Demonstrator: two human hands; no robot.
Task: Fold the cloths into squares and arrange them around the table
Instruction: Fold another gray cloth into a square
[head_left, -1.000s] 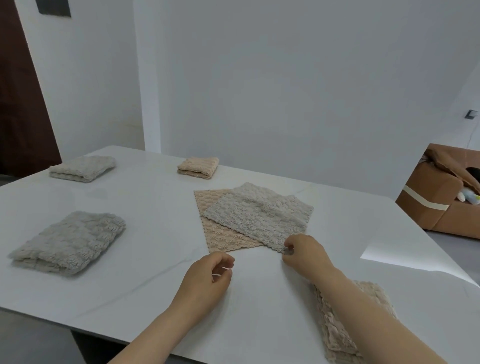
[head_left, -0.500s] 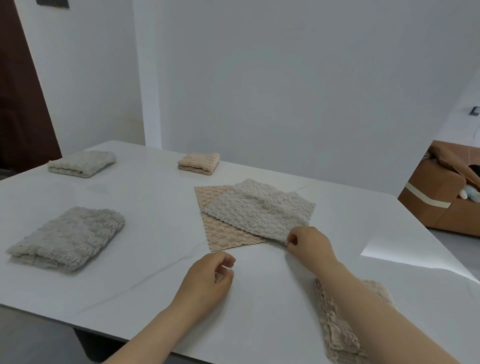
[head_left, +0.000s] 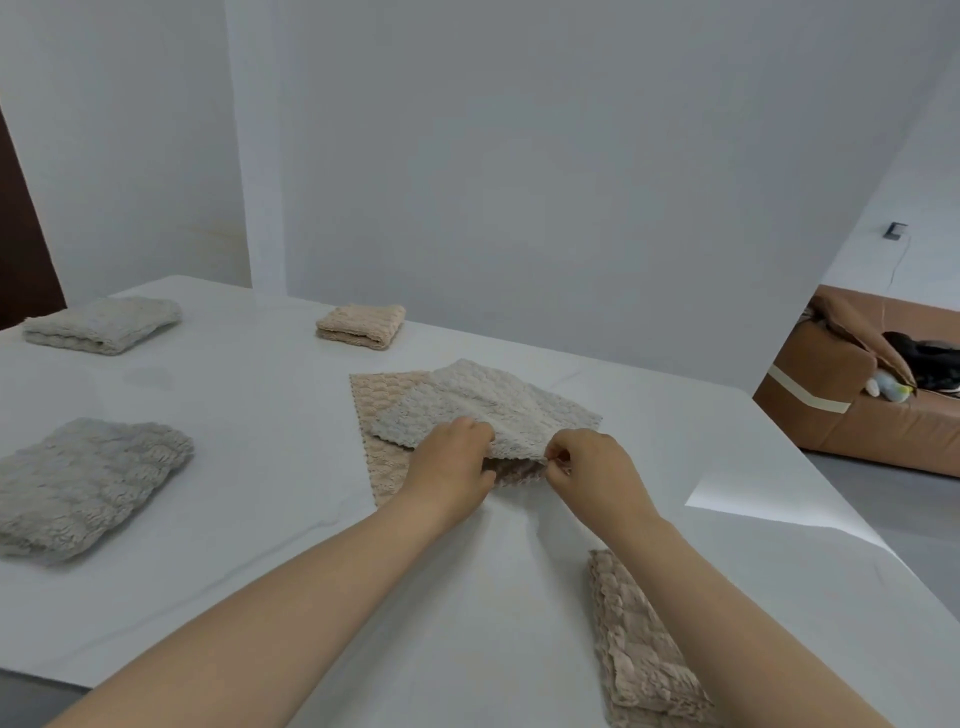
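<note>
My left hand (head_left: 452, 467) and right hand (head_left: 592, 467) pinched the fluffy grey square cloth (head_left: 498, 405), holding its edge off the bumpy tan cloth (head_left: 382, 470) below them, for folding.

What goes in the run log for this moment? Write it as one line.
left hand: grips grey cloth | right hand: pinches same edge | edge: raised above beige cloth | folded cloths: four

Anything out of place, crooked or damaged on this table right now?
No spill or damage shows. One oddity: in the middle, the unfolded grey cloth lies skewed across the unfolded beige cloth, their edges not lined up. The left hand and right hand both pinch the grey one's near edge, holding it raised.
</note>
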